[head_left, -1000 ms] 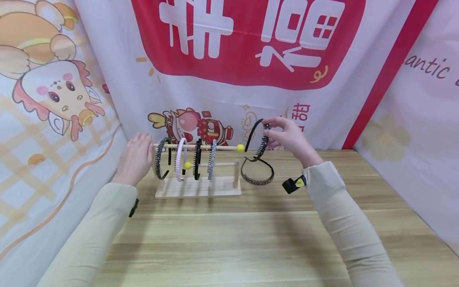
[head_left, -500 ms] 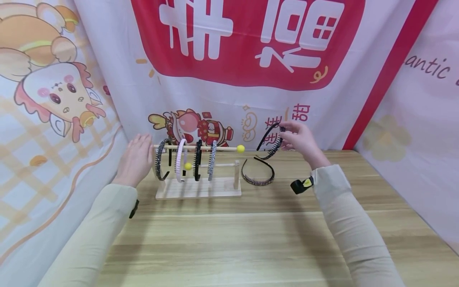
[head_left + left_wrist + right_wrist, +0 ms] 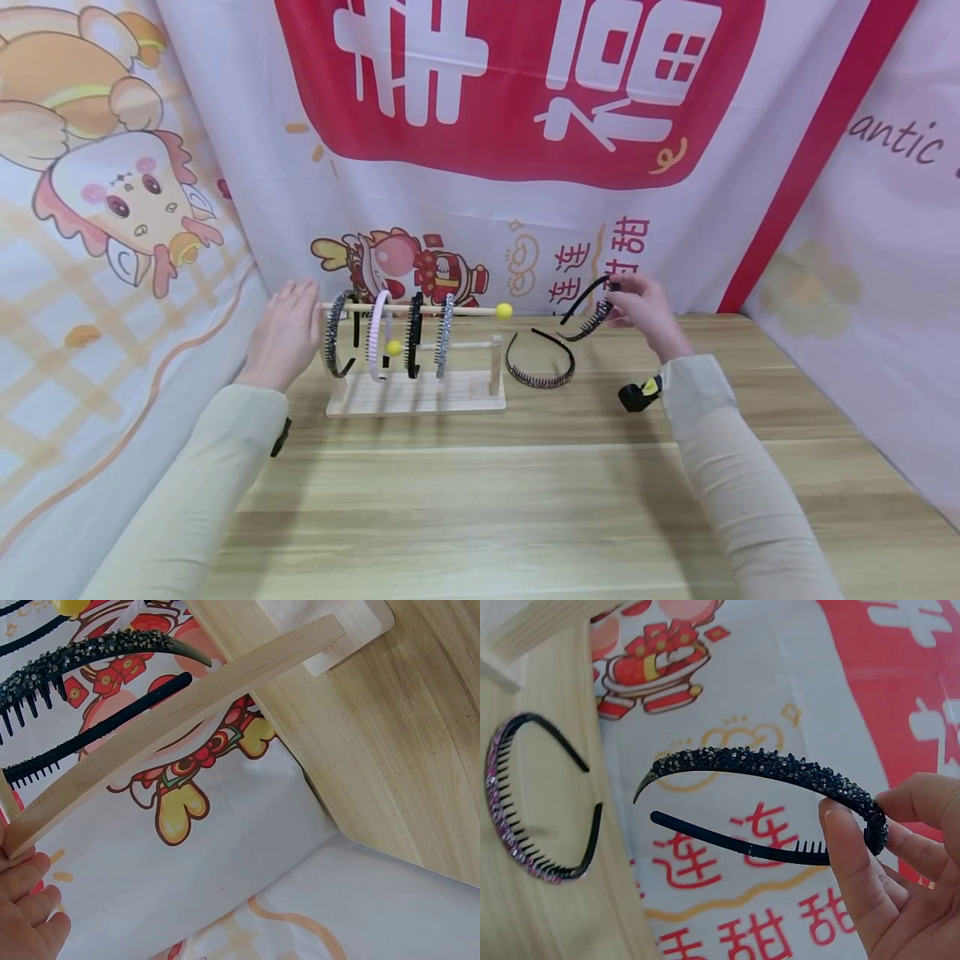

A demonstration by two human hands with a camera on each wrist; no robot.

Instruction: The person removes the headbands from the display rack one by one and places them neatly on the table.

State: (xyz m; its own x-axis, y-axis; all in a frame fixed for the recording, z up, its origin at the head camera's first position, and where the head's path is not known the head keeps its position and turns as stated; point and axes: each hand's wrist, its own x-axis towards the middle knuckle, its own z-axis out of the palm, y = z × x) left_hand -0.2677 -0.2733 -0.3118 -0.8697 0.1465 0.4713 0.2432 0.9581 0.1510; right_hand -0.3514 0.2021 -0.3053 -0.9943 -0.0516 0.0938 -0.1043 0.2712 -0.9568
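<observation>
My right hand [image 3: 649,313] pinches a black toothed headband [image 3: 757,762] studded with dark sparkling stones, holding it by its curved top between thumb and fingers. Its two ends point left, above the back of the table. A second toothed headband [image 3: 542,382], with pinkish glitter, lies on the wood below and to the left. My left hand [image 3: 283,335] rests against the left end of a wooden display stand [image 3: 416,403], its fingers touching the top of the upright [image 3: 180,720]. Several headbands hang on the upper bar, including a pale pink one [image 3: 372,337] and a silver one [image 3: 443,337].
Yellow balls cap the upper bar [image 3: 504,311] and the lower bar [image 3: 393,347]. A printed cloth [image 3: 420,192] hangs directly behind the stand, with more cloth at both sides. Wooden tabletop [image 3: 480,500] extends in front.
My right hand has moved right and slightly down with the dark headband, away from the upper bar's yellow tip. My left hand and the stand have stayed in place.
</observation>
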